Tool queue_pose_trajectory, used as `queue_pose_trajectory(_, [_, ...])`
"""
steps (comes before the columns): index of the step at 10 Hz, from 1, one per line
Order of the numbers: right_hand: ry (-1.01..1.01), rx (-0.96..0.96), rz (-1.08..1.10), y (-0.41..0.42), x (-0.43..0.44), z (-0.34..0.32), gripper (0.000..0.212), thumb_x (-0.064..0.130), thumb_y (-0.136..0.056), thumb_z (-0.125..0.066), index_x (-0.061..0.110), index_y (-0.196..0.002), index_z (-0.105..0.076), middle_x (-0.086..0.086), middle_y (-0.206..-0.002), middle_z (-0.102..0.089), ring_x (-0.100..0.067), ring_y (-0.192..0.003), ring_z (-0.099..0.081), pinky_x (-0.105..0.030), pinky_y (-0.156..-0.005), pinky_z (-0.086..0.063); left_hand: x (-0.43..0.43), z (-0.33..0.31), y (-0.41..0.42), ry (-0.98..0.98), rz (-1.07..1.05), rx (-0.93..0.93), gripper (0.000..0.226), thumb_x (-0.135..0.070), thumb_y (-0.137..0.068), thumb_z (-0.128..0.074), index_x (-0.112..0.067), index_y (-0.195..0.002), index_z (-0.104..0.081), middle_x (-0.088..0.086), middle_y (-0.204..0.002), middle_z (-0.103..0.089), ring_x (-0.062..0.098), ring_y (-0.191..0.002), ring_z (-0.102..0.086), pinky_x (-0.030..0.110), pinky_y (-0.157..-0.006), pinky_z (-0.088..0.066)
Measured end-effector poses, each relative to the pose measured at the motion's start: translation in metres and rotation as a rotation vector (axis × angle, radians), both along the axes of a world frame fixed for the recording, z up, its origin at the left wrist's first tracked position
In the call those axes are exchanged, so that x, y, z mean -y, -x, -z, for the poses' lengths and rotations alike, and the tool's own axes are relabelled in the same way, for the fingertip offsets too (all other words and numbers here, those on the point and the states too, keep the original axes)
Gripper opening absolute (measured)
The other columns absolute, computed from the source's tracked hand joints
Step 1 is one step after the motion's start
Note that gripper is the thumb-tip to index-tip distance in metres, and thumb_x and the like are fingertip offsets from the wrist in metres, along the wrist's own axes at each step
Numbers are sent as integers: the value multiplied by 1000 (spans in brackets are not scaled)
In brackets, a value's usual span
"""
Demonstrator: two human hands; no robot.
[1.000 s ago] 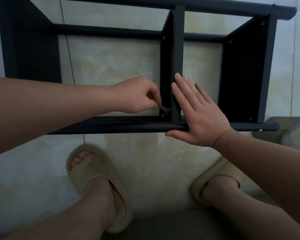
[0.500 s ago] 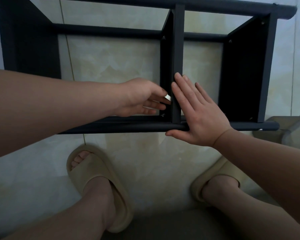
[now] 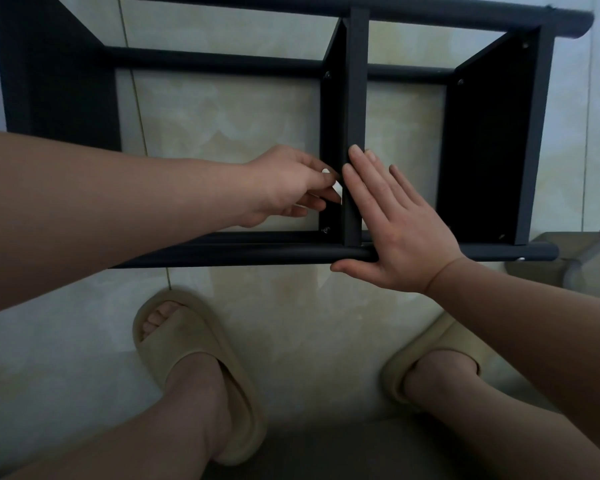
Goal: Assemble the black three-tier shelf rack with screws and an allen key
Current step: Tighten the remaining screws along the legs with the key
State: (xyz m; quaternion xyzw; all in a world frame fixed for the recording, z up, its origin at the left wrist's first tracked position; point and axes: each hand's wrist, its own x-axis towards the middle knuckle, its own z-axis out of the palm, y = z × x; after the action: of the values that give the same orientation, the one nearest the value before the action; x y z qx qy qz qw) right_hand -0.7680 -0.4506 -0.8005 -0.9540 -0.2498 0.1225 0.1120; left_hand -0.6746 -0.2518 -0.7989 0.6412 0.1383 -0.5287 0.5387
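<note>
The black shelf rack (image 3: pixel 354 81) lies on its side on the tiled floor. My left hand (image 3: pixel 291 188) reaches in from the left, its fingertips against the left face of the middle shelf panel, a little above a screw (image 3: pixel 325 230) at the panel's near corner. The thumb and forefinger tips sit close together. No allen key shows in or near that hand. My right hand (image 3: pixel 395 230) lies flat with straight fingers against the right side of the same panel, with its palm over the near black rail (image 3: pixel 257 252).
My two feet in beige slippers (image 3: pixel 194 368) (image 3: pixel 430 362) stand on the floor just in front of the rack. A clear plastic container (image 3: pixel 589 258) sits at the right edge, beside the rail's end. More screws (image 3: pixel 327 75) show at the far corners.
My left hand has let off the screw at the panel's near corner, where it turned the allen key, and has risen along the panel with its fingers stretched out. My right hand has stayed put.
</note>
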Motion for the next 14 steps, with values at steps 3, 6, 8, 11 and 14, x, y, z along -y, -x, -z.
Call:
queue_pose_trajectory(3, [-8,0,3,0,0,-1,109,78,-90,-47,0,-160,-15,-18,-169,-8,-32,-157,-8,-57,-121,-25,0,0,4,0,93,-11,7,-28,-98,-62,-22,-94,-65,-7,-83,-76,8,-75,-66,28,-74,-48])
queue_pose_trajectory(6, [1,-12,-1,0,0,-2,110,79,-89,-46,1,-160,-13,-17,-169,-6,-32,-157,-6,-57,-122,-24,-1,-3,1,10,63,-118,9,-27,-97,-62,-20,-100,-66,-6,-85,-77,6,-73,-67,26,-73,-47])
queue_pose_trajectory(8, [-3,-2,-2,0,0,0,110,79,-89,-46,0,-160,-15,-18,-169,-7,-32,-157,-7,-57,-121,-25,0,-4,1,11,56,-192,9,-25,-98,-60,-18,-95,-64,-4,-82,-76,8,-75,-65,25,-71,-46])
queue_pose_trajectory(11, [3,-2,-3,0,0,0,110,79,-90,-45,0,-160,-15,-17,-169,-7,-32,-157,-7,-57,-121,-25,2,-4,7,7,49,-206,13,-23,-101,-55,-18,-93,-64,-3,-82,-76,8,-73,-65,23,-66,-46])
queue_pose_trajectory(14, [4,-4,-3,0,0,0,110,79,-90,-44,1,-161,-13,-17,-169,-6,-31,-157,-6,-57,-122,-24,-1,-3,10,6,60,-202,13,-22,-103,-51,-19,-98,-64,-5,-83,-76,8,-79,-65,24,-67,-46])
